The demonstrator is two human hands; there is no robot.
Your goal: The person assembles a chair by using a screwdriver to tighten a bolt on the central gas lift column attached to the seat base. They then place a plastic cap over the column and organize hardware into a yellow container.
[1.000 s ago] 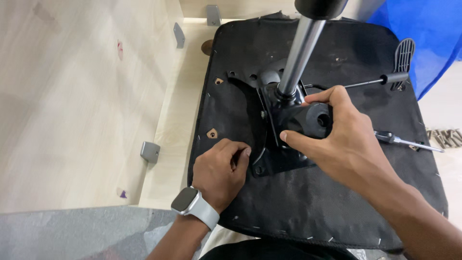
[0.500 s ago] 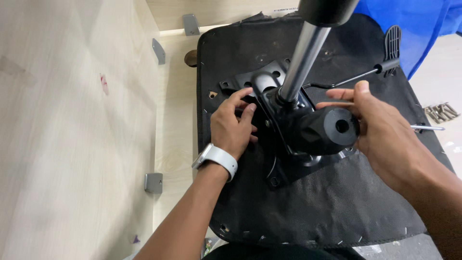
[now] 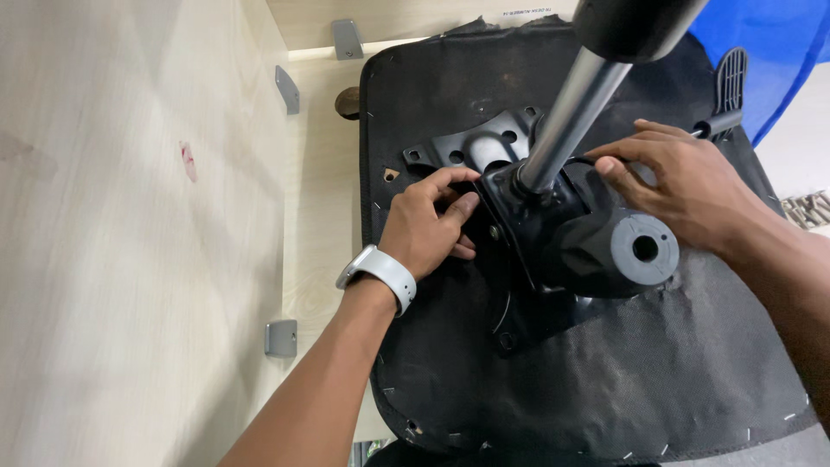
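Note:
An upturned black chair seat lies before me, its fabric underside stapled at the edges. A black metal tilt mechanism sits on it, with a chrome gas cylinder rising toward the camera and a round black knob at its right. My left hand, a white watch on its wrist, presses its fingertips against the mechanism's left edge. My right hand rests on the mechanism's far right side beside the cylinder, fingers curled. Whether either hand pinches a small part is hidden.
A pale wooden panel with grey metal brackets stands at the left. A black lever with a flat paddle sticks out at the far right, in front of blue fabric. Several screws lie at the right edge.
My left hand has moved from the seat's near left up to the mechanism's left edge. My right hand has come off the black knob to the far side by the cylinder.

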